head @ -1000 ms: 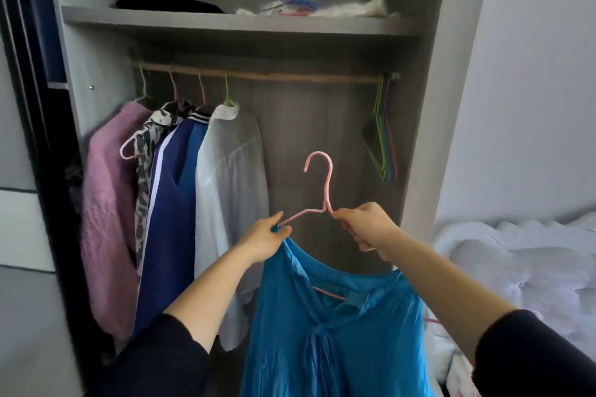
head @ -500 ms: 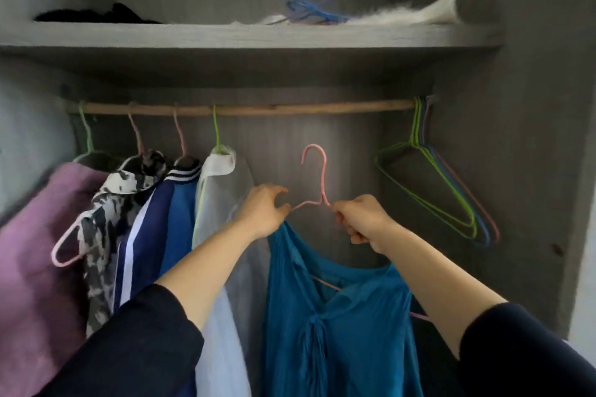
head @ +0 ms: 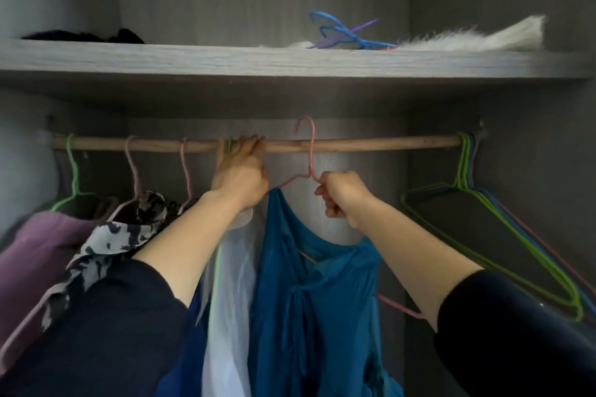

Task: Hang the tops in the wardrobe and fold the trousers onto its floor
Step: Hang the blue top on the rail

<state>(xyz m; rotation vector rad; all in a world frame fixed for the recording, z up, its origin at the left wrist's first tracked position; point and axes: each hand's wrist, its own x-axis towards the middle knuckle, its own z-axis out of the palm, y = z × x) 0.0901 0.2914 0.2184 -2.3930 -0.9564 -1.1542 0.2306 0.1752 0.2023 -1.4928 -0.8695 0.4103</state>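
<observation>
Two hands are raised to the wooden rail (head: pixel 354 142) of the wardrobe. The left hand (head: pixel 240 176) grips the rail near its middle, fingers curled over the top. The right hand (head: pixel 343 195) pinches the one pink hanger (head: pixel 310 151) just below its neck. The hanger's stem crosses in front of the rail and its hook arches above it; whether the hook rests on the wood cannot be told. One blue top (head: pixel 306 284) hangs from this hanger between the two forearms, well below the rail.

Four hooks sit on the rail from its left end to the left hand: one green, two pale pink and one green beside the fingers. Four garments hang under them: a mauve fuzzy top (head: pixel 38 251), a black-and-white patterned top (head: pixel 106 242), a navy top (head: pixel 190 348) and a sheer white top (head: pixel 230 300). At the rail's right end hangs one bunch of empty hangers (head: pixel 483 235) in green, blue and pink, too overlapped to count.

One shelf (head: pixel 225 58) runs above the rail. It carries three lots: a dark garment (head: pixel 84 35) at its left end, a tangle of blue and purple hangers (head: pixel 345 34) right of the middle, and a white furry piece (head: pixel 467 40) at its right end.
</observation>
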